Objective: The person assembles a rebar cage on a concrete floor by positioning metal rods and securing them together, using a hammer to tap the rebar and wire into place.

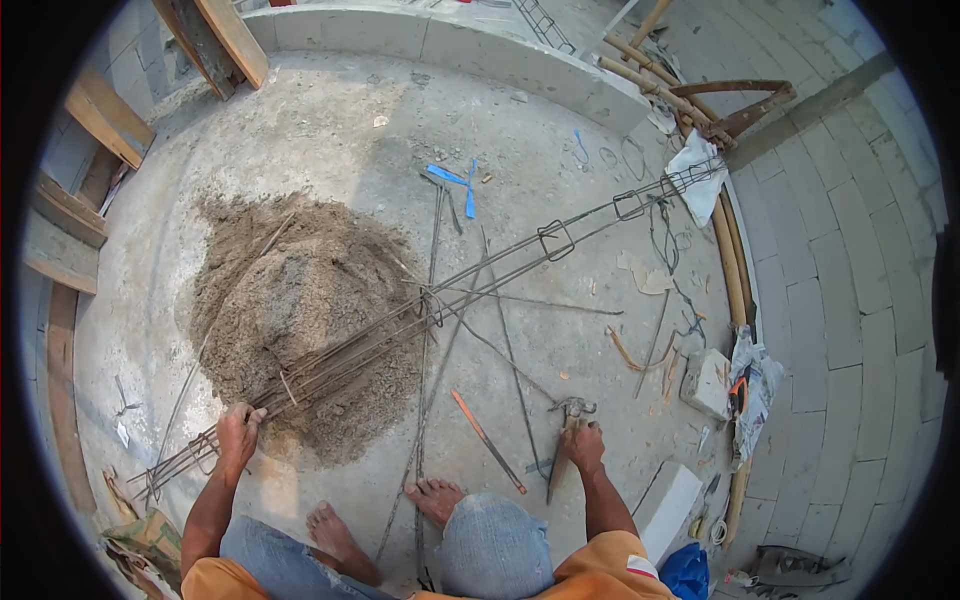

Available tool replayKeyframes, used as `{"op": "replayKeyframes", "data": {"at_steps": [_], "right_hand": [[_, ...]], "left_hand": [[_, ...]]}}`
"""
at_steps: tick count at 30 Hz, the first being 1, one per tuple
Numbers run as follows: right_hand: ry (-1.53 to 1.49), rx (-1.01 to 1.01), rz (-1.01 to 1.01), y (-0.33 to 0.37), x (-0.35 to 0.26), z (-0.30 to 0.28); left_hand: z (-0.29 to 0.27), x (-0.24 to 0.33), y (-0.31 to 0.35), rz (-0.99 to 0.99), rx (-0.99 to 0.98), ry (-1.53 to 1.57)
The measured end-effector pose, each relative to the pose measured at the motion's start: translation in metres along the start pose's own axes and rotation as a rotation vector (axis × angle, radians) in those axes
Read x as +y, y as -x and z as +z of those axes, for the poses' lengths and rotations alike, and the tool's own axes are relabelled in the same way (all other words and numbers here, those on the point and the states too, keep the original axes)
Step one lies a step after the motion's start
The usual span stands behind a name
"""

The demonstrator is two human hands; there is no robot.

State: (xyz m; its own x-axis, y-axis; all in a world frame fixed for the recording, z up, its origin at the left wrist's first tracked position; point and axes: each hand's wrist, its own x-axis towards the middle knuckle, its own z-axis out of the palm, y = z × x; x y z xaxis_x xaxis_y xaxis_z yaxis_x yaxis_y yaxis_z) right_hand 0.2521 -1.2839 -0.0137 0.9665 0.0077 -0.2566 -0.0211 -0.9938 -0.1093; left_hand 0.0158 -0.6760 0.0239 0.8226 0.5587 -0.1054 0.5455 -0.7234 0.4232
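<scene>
A long, narrow rebar cage (345, 360) runs from the lower left to the upper right, passing over a heap of sand (300, 290). Square wire stirrups (556, 241) are spaced along its bars. Near its lower left end, my left hand (239, 436) is closed around the bars. My right hand (583, 445) grips a hammer (573, 406), its head upward and its handle slanting down near my right knee. Loose steel rods (515, 360) lie across the floor between my hands, some under the cage.
An orange-and-dark flat bar (485, 438) lies before my feet. To the right are white blocks (707, 384), pliers (739, 392) and bamboo poles (730, 260) along a block wall. Wooden boards (105, 115) stand at the left. A low pale wall (350, 33) curves across the back.
</scene>
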Motion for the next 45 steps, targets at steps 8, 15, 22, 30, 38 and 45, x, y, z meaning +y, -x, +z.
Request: {"op": "replayKeyframes", "data": {"at_steps": [8, 15, 22, 30, 38, 45], "right_hand": [[-0.154, -0.23, -0.173, 0.101, -0.072, -0.143], [-0.138, -0.552, -0.034, 0.229, -0.052, -0.259], [-0.294, -0.431, 0.112, 0.308, -0.065, -0.371], [-0.353, -0.634, 0.411, 0.358, -0.09, -0.402], [-0.51, -0.439, 0.449, 0.188, -0.083, -0.421], [-0.624, -0.132, 0.49, 0.066, -0.063, -0.476]], "left_hand": [[-0.126, 0.031, 0.013, -0.033, -0.146, -0.001], [-0.307, 0.102, 0.081, -0.067, -0.25, 0.167], [-0.435, 0.108, 0.15, 0.002, -0.224, 0.214], [-0.497, 0.102, 0.091, -0.201, -0.446, 0.164], [-0.47, 0.277, -0.031, -0.388, -0.585, 0.309], [-0.441, 0.408, -0.122, -0.282, -0.731, 0.463]]}}
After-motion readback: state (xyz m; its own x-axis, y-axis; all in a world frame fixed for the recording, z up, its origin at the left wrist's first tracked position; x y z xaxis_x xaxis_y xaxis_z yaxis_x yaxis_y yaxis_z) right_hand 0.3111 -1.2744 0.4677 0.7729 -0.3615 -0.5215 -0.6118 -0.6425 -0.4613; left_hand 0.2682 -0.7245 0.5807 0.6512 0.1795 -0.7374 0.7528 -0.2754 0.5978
